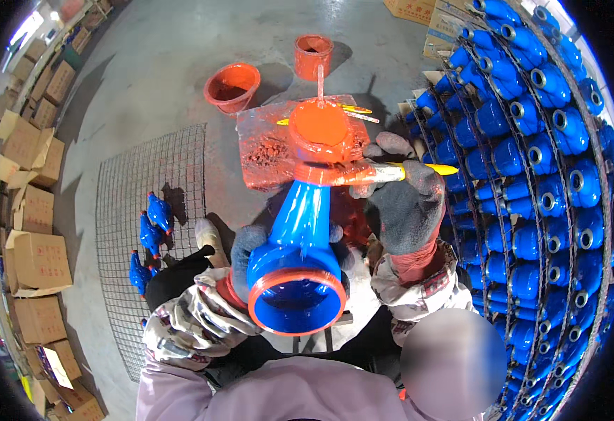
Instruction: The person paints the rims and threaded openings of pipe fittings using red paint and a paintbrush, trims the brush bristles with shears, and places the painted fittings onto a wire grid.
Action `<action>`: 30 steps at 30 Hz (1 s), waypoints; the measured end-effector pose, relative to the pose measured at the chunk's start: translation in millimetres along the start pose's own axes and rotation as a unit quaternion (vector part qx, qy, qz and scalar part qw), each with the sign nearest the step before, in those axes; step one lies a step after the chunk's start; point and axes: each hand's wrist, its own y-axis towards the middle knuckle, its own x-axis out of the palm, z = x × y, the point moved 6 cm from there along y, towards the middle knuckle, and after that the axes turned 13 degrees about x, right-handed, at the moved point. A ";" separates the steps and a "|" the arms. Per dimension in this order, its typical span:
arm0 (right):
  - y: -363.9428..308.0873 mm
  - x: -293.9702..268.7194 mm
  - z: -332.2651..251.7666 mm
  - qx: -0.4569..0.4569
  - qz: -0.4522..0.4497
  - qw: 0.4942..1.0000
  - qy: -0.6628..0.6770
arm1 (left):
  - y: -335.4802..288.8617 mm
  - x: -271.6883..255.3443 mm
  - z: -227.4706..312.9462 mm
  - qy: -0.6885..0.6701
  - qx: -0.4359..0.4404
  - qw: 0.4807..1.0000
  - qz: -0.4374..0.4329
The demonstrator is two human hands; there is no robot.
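A glossy blue, bell-shaped hollow metal casting (305,221) lies across in front of me, its wide orange-rimmed mouth facing me. My left hand (248,245), in a dark grey glove, is wrapped round its left side, with fingertips showing at the right. My right hand (413,207), also gloved, grips a paintbrush (393,172) with a yellow-tipped handle. The brush's orange bristles lie against the casting's narrow far end, which is orange. Just beyond stands a pot (319,152) of bright orange paint with a stick (321,78) upright in it.
The pot stands on a paint-stained board (256,160) with other brushes. Beyond are an orange bowl (231,85) and bucket (314,57). Several blue castings (150,235) lie on a wire mesh (121,203) at left. Blue castings (524,175) fill the racks at right; cartons (40,261) line the left.
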 end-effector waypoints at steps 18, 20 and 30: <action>-19.3 22.5 -49.1 -0.094 -0.119 0.973 -0.173 | 10.4 -0.4 -15.1 0.050 -0.051 0.997 -0.014; -31.4 34.0 -50.9 -0.126 -0.049 0.972 -0.194 | 11.8 -6.9 -10.5 0.126 -0.072 0.988 0.043; -20.2 0.1 -50.1 -0.123 -0.049 0.968 -0.212 | 20.1 -22.2 8.5 0.129 0.035 0.991 -0.025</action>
